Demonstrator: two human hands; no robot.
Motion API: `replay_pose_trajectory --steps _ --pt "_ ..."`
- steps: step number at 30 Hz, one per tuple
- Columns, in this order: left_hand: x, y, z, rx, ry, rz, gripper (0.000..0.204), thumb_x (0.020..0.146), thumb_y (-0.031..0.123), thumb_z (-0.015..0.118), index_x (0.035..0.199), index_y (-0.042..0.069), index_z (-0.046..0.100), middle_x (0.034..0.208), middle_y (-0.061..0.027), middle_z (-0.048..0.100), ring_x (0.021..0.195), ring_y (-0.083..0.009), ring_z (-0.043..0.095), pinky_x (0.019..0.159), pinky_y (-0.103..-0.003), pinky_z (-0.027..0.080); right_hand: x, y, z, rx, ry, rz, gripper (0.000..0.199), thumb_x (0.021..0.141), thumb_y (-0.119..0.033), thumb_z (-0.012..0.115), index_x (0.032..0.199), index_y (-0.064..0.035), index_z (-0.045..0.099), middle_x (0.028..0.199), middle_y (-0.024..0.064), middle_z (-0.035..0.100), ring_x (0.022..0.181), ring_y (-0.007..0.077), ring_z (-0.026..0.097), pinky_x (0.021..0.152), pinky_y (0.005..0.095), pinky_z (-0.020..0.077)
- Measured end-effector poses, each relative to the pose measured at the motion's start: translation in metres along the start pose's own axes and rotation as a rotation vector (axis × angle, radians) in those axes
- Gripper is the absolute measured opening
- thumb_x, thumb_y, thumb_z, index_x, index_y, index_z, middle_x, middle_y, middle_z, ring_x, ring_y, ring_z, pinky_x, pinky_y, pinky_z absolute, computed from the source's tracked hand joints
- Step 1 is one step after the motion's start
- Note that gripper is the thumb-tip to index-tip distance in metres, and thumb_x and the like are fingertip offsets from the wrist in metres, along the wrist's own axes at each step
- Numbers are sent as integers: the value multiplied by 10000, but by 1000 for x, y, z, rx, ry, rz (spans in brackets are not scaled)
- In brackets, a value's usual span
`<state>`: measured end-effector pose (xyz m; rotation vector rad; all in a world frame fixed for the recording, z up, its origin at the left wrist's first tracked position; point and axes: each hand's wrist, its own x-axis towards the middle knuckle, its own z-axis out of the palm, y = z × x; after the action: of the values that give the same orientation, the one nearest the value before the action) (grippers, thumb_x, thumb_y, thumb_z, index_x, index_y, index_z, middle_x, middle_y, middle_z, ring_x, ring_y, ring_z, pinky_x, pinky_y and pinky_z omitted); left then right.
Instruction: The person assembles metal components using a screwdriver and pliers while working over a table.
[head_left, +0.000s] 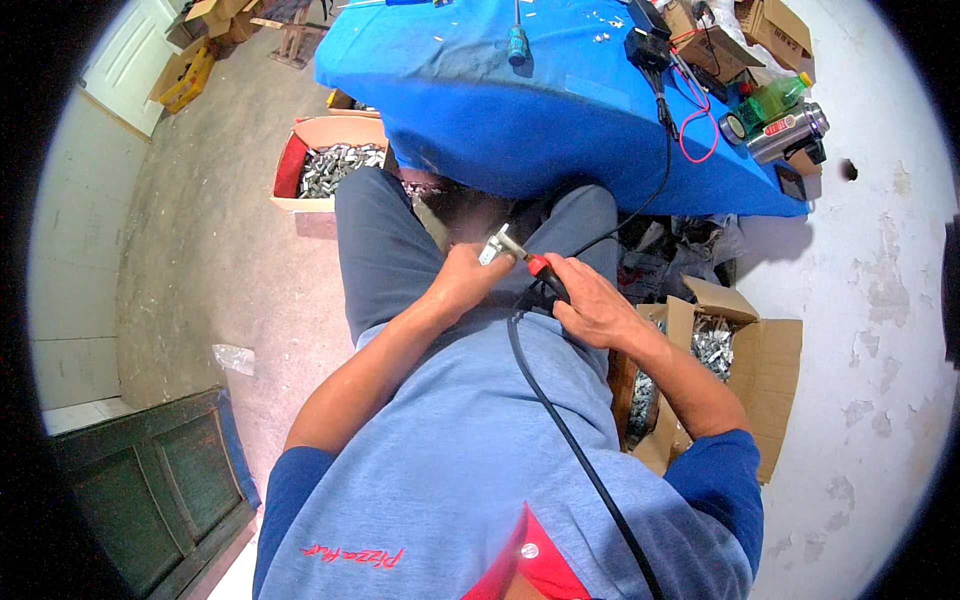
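My left hand is closed around a small silver metal part over my lap. My right hand grips a soldering-iron-like tool with a red and black handle. Its metal tip touches the part. A black cable runs from the handle down across my blue-grey shirt. Both hands sit close together just in front of the blue-covered table.
A cardboard box of silver metal pieces stands on the floor at my left, another open box of them at my right. On the table lie a black power unit, red wire, a green bottle and a steel flask. A dark green cabinet stands lower left.
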<state>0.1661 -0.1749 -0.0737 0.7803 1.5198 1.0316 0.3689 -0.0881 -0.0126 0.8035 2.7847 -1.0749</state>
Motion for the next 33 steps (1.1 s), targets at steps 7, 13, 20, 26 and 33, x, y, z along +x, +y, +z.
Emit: replay_pose_trajectory --steps 7,13,20,26,33 --pt "10 -19 -2 109 37 80 330 876 281 657 1000 -25 683 758 -22 622 612 -106 522 540 -301 428 3 -10 -10 168 -75 107 503 757 -74 529 1252 8 492 933 200 617 875 391 596 826 421 478" --pt "-5 3 -2 275 70 115 362 847 278 618 954 -62 678 726 -183 664 679 -201 626 656 -398 494 3 -5 -25 626 -323 256 407 760 -83 518 1148 26 570 880 86 638 726 143 617 596 290 506" --pt "-25 19 -8 252 -38 45 355 865 289 643 842 -64 664 669 -32 597 618 -98 513 558 -326 439 -4 8 -13 997 -393 335 430 714 -60 532 1131 36 573 909 79 648 709 111 617 526 243 515" --pt "-23 4 -3 119 14 68 359 873 308 631 843 -48 665 668 -13 584 593 -96 495 532 -302 407 -4 -4 13 -151 89 -102 570 744 -59 590 1276 93 452 987 225 577 903 399 585 810 444 488" --pt "-14 5 1 -217 -106 -209 236 867 275 655 742 92 571 595 18 484 482 -87 417 443 -284 294 22 33 38 -810 395 -215 503 821 -116 549 1276 86 483 950 144 557 809 286 534 707 401 459"
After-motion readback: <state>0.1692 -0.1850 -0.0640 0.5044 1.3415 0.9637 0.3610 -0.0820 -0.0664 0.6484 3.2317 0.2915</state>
